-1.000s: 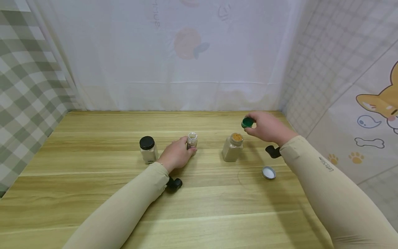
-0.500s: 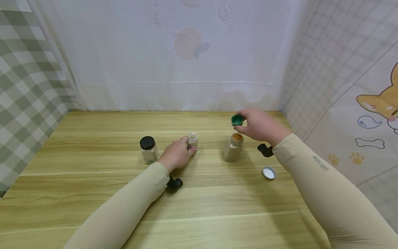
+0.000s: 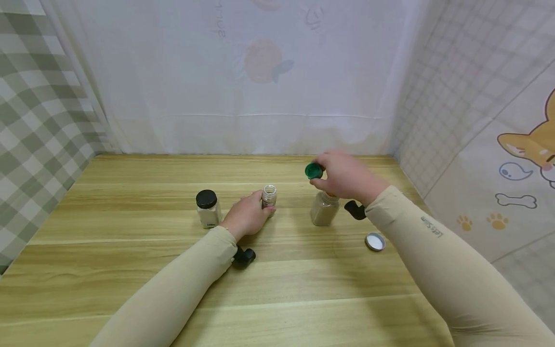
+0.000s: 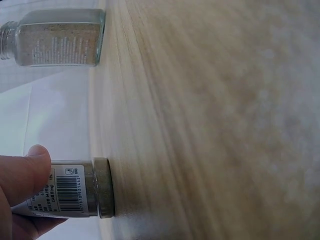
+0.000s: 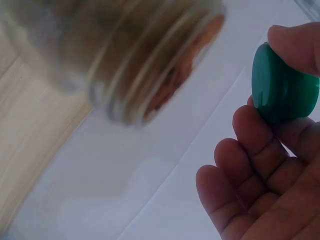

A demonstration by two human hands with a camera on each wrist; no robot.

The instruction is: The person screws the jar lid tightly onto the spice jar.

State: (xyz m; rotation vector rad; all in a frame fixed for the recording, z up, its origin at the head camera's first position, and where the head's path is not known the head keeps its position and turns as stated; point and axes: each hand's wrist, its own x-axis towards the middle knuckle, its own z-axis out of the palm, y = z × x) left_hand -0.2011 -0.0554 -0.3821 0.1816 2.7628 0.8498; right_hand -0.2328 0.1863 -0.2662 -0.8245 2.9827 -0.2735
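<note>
My left hand (image 3: 248, 215) grips a small glass jar (image 3: 270, 195) that stands upright and uncapped on the table; its barcode label (image 4: 70, 192) shows in the left wrist view. Between thumb and fingers, my right hand (image 3: 349, 177) pinches a green cap (image 3: 314, 170), its hollow side facing the head camera. This hand hovers above and behind a larger square glass jar (image 3: 324, 210), apart from it. In the right wrist view the big jar's threaded neck (image 5: 150, 60) is open, with orange-brown contents inside; the head view mostly hides this mouth behind the hand.
A black-lidded jar (image 3: 207, 208) of pale contents stands left of my left hand. A silver lid (image 3: 375, 241) lies white side up on the wooden table (image 3: 286, 299), right of the big jar. A white curtain (image 3: 195, 96) hangs behind the table.
My right hand has moved left with the green cap, from right of the big jar to over and behind its mouth. The left hand and small jar have stayed in place.
</note>
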